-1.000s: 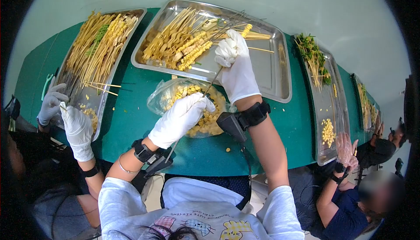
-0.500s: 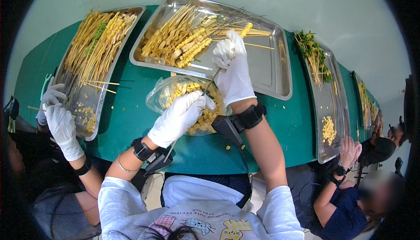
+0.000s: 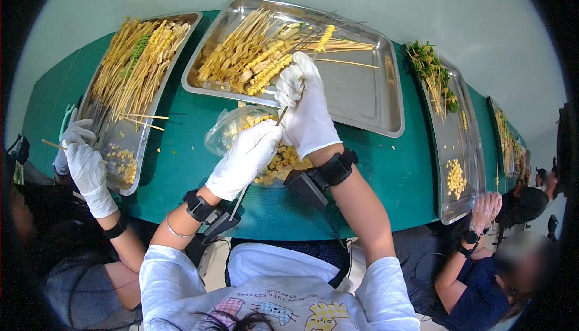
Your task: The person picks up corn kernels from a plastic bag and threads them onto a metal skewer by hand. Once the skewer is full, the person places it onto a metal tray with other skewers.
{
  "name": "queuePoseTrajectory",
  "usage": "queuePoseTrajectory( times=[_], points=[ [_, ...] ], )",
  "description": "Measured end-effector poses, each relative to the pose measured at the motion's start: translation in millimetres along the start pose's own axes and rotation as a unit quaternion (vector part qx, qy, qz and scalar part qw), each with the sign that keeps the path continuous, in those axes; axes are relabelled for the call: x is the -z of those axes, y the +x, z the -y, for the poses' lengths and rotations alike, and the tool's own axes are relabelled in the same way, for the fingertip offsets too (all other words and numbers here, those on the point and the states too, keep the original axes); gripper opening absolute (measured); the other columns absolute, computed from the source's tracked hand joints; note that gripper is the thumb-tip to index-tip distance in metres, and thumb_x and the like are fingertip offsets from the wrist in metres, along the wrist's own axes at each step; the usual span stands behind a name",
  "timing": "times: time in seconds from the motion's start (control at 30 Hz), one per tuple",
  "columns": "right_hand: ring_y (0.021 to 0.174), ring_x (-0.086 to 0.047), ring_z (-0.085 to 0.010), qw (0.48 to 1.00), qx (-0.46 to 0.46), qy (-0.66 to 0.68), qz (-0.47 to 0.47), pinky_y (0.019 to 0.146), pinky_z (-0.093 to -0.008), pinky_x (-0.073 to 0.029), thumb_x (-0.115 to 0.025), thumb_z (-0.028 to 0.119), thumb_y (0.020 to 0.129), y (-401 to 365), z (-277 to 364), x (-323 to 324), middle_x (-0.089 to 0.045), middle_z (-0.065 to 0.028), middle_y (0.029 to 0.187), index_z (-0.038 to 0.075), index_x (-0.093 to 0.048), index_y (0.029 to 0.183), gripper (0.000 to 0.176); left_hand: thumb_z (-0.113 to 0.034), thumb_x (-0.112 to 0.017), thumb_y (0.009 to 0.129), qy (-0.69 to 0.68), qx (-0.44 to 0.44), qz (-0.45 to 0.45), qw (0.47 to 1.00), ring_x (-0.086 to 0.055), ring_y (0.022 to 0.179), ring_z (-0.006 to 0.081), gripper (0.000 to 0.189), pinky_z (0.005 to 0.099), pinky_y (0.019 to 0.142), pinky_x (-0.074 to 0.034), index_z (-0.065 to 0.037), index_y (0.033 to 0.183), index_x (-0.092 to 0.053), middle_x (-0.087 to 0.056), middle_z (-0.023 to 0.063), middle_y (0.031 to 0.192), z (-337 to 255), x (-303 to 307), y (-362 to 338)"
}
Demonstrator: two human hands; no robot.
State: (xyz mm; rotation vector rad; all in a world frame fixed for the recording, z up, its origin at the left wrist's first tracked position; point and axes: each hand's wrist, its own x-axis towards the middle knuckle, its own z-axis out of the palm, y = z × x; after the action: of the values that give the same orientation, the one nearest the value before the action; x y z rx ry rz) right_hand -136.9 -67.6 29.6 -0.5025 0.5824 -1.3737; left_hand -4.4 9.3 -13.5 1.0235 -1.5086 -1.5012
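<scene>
My left hand (image 3: 247,156), in a white glove, is closed round the thin skewer (image 3: 281,115), whose lower end shows below the wrist. Just up and to the right, my right hand (image 3: 304,105), also gloved, is pinched on the same skewer. Several yellow pieces (image 3: 325,38) sit at the skewer's far end, over the metal tray. Below my hands is a clear plastic bag (image 3: 218,133) of yellow pieces, partly covered by them.
A metal tray (image 3: 362,105) holds filled skewers at the back. Another tray (image 3: 145,144) stands left, beside a co-worker's gloved hands (image 3: 87,171). At right, a long tray (image 3: 455,207) lies near another co-worker's gloved hands (image 3: 484,211).
My right hand has moved left and slightly down, closer to my left hand, which has shifted slightly left. The skewer's loaded end has moved left with them.
</scene>
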Motion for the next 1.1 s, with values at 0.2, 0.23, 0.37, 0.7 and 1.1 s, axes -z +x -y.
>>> queuePoseTrajectory(
  times=[0.2,0.23,0.37,0.7,1.1],
  points=[
    [0.096,-0.062,-0.0132,0.998,0.029,-0.047,0.019,0.08,-0.0289,-0.051,-0.058,0.038,0.098,8,20,15,-0.064,-0.0045,0.112,0.012,-0.059,0.122,0.036,-0.023,-0.046,0.1,0.004,-0.009,0.018,1.0,-0.038,0.065,0.0053,0.026,0.0227,0.061,-0.035,-0.005,0.098,-0.065,-0.046,-0.0031,0.073,-12,-2,-3],
    [0.099,-0.062,-0.0142,0.997,0.039,-0.065,0.011,0.082,-0.0301,-0.051,-0.059,0.039,0.098,10,24,21,-0.064,-0.0056,0.115,0.011,-0.057,0.124,0.038,-0.023,-0.046,0.1,0.0,0.005,0.023,1.0,-0.039,0.066,0.0054,0.026,0.0226,0.061,-0.035,-0.005,0.098,-0.065,-0.047,-0.0028,0.073,-13,-1,-4],
    [0.131,-0.047,-0.0311,0.991,0.059,-0.121,0.021,0.105,-0.0444,-0.04,-0.041,0.047,0.103,1,53,21,-0.045,-0.0188,0.142,0.003,-0.034,0.145,0.061,-0.02,-0.046,0.1,0.035,-0.041,0.026,0.998,-0.046,0.07,0.0102,0.025,0.0251,0.066,-0.041,-0.003,0.098,-0.065,-0.055,0.0015,0.077,-1,-1,-1],
    [0.092,-0.06,-0.0212,0.99,0.083,-0.064,0.095,0.089,-0.0371,-0.052,-0.045,0.037,0.104,27,80,18,-0.063,-0.0128,0.114,-0.003,-0.051,0.126,0.046,-0.016,-0.046,0.1,0.054,-0.027,0.026,0.998,-0.06,0.085,0.0207,0.024,0.0304,0.083,-0.047,-0.001,0.097,-0.064,-0.065,0.0088,0.091,-11,-3,-2],
    [0.055,-0.037,-0.0093,0.995,0.09,0.004,0.033,0.052,-0.0259,-0.036,-0.046,0.03,0.105,44,65,29,-0.039,0.0038,0.065,0.007,-0.052,0.091,0.028,-0.018,-0.046,0.101,0.064,-0.025,0.029,0.997,-0.056,0.083,0.0141,0.026,0.0271,0.079,-0.045,-0.001,0.098,-0.064,-0.065,0.0047,0.09,-14,-5,-2]
  ],
)
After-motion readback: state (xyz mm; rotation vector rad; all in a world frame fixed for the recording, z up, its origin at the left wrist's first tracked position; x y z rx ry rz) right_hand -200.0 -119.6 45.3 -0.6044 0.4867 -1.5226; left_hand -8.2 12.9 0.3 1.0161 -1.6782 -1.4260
